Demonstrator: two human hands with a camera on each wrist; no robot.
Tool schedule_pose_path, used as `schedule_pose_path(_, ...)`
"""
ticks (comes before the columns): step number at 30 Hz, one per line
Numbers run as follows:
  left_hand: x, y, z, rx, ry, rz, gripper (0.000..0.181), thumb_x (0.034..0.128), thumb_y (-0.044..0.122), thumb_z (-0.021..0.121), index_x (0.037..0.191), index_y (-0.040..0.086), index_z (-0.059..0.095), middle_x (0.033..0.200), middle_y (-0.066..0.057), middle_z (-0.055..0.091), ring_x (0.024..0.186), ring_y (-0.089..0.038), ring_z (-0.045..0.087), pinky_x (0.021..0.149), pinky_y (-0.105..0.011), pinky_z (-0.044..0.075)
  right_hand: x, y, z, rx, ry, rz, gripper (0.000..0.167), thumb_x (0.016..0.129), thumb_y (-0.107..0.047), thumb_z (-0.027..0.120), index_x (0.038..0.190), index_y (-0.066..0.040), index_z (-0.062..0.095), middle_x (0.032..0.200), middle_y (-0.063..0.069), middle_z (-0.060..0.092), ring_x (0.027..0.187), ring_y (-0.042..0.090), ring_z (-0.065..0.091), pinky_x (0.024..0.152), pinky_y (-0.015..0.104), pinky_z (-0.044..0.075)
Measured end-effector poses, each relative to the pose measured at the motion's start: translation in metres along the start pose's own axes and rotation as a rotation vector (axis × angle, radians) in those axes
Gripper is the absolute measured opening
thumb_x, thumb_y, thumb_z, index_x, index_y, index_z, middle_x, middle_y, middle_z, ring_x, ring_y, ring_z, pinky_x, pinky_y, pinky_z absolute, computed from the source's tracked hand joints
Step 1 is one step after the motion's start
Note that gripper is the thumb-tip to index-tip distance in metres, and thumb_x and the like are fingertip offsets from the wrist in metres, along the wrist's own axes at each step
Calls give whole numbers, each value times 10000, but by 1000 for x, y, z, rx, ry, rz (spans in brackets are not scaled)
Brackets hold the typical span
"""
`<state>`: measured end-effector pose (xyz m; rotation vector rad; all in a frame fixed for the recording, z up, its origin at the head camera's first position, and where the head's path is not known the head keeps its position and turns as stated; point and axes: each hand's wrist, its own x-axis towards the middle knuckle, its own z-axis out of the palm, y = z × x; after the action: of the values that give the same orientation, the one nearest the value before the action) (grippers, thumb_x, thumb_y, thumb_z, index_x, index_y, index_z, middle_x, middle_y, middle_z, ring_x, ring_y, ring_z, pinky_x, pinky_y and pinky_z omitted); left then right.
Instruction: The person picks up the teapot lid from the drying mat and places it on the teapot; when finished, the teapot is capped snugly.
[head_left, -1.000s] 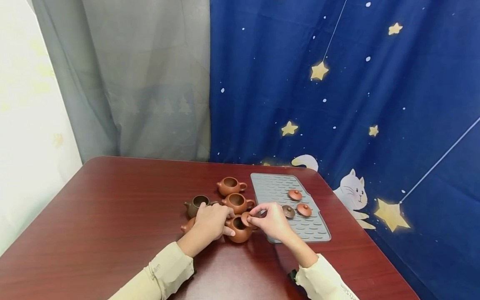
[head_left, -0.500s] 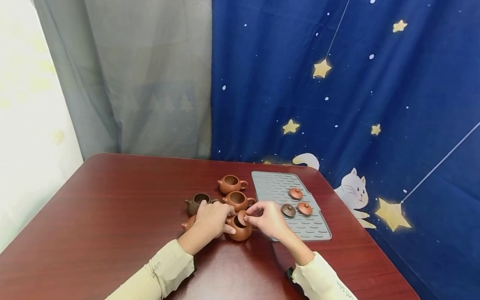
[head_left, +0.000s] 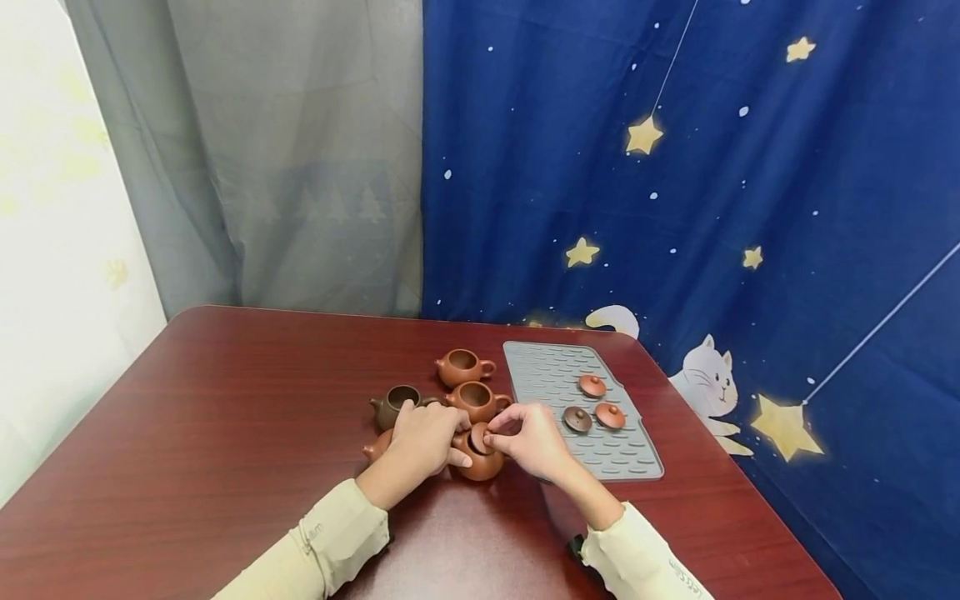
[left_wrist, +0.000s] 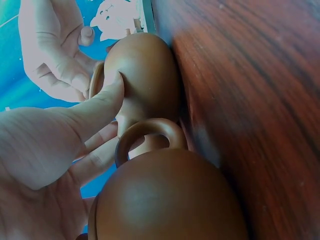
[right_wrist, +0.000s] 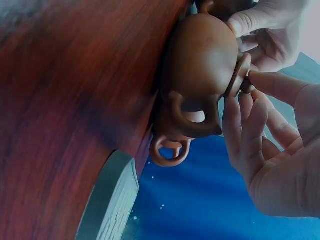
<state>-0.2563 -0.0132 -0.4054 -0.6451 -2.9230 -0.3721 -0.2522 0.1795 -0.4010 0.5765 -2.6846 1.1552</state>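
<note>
In the head view my left hand (head_left: pixel 420 443) holds the nearest reddish-brown clay teapot (head_left: pixel 481 468). The left wrist view shows its thumb against the pot's side and its fingers by the spout. My right hand (head_left: pixel 534 442) pinches the knob of a small round lid (head_left: pixel 478 437). The lid sits tilted at the pot's mouth, part of the opening still showing in the head view. From the right wrist, the lid (right_wrist: pixel 239 76) touches the rim, above the handle (right_wrist: pixel 192 120). Another reddish-brown teapot (left_wrist: pixel 170 197) stands beneath my left hand, largely hidden from the head camera.
Behind are two reddish-brown teapots without lids, one nearer (head_left: pixel 474 400) and one farther (head_left: pixel 459 368). A dark brown teapot (head_left: pixel 390 410) stands left. On the grey mat (head_left: pixel 551 367) lie two orange-brown lids (head_left: pixel 592 386) and a dark lid (head_left: pixel 577 419).
My right hand has brought the lid leftward, over the pot's mouth, and lowered it so that less of the opening shows. My left hand stays on the pot.
</note>
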Motion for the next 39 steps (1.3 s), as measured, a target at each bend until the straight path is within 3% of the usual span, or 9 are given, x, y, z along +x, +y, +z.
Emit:
schedule_pose_path(19, 1, 1, -1, 11, -9, -8, 467, 657, 519, 844, 1035, 274, 719, 996, 75, 719, 961, -200, 646, 795, -451, 393, 1, 4, 4, -30, -15, -18, 83, 790, -100, 815, 814, -155, 757, 783, -74, 697, 691, 107, 627, 585, 231, 497)
schedule_pose_path(39, 0, 3, 0, 41, -7, -14, 470, 649, 522, 841, 1029, 273, 720, 1006, 46, 728, 957, -206, 655, 800, -454, 400, 1, 10, 8, -58, -18, -58, 93, 798, -125, 828, 834, -168, 754, 793, -99, 691, 683, 31, 583, 615, 223, 483)
